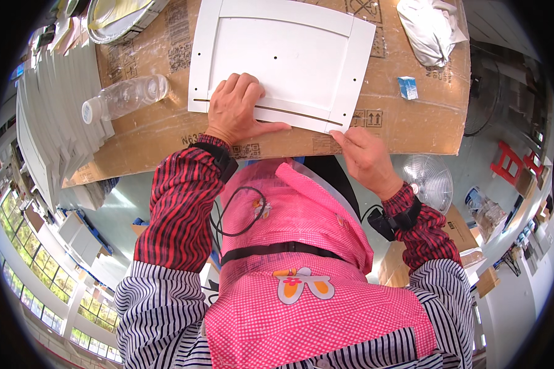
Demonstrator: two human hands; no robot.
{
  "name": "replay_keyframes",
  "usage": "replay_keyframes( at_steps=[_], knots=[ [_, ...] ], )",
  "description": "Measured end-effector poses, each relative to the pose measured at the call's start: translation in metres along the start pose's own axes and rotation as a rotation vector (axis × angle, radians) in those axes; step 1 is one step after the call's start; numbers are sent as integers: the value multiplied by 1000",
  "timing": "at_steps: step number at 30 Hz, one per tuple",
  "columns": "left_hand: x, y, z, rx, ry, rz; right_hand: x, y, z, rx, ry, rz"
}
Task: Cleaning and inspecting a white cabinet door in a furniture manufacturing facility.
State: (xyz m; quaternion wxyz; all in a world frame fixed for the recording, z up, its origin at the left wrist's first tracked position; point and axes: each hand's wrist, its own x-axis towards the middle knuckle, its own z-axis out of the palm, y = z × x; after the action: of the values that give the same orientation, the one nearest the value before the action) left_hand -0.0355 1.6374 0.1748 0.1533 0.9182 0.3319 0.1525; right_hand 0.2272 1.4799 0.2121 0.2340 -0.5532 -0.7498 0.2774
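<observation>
1. A white framed panel (281, 58) lies flat on a sheet of brown cardboard (406, 123) that covers the work surface; the panel's near edge sits close to the cardboard's near edge, directly in front of the person.
2. The left hand (237, 107) rests palm down on the panel's near rail, fingers spread over the recessed middle and thumb stretched out along the lower edge. It presses flat and grips nothing.
3. The right hand (366, 157) is at the panel's near right corner, its fingertips pinching or touching the edge there (whether it truly clamps the corner or only touches it cannot be told from this angle).
4. A thin dark groove runs along the near rail between the two hands, and a few small dark holes dot the panel's face.
5. A clear plastic bottle (126, 97) lies on its side on the cardboard, left of the panel and apart from it.
6. A stack of white panels (52, 117) stands fanned out beyond the cardboard's left edge.
7. A small blue and white carton (407, 87) sits on the cardboard to the right of the panel, and a crumpled white cloth (431, 27) lies at the far right corner.
8. A round white basin (120, 18) sits at the far left.
</observation>
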Motion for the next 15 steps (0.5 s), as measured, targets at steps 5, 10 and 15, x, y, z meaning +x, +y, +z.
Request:
replay_keyframes(
  at_steps=[5,10,15],
  knots=[
    [0,-2,1,-17,-5,-1,0,-1,0,22,24,11],
    [0,0,1,-13,-10,-2,15,6,-10,14,61,32],
    [-2,-1,1,-10,-9,-10,26,17,-13,-35,82,62]
  ],
)
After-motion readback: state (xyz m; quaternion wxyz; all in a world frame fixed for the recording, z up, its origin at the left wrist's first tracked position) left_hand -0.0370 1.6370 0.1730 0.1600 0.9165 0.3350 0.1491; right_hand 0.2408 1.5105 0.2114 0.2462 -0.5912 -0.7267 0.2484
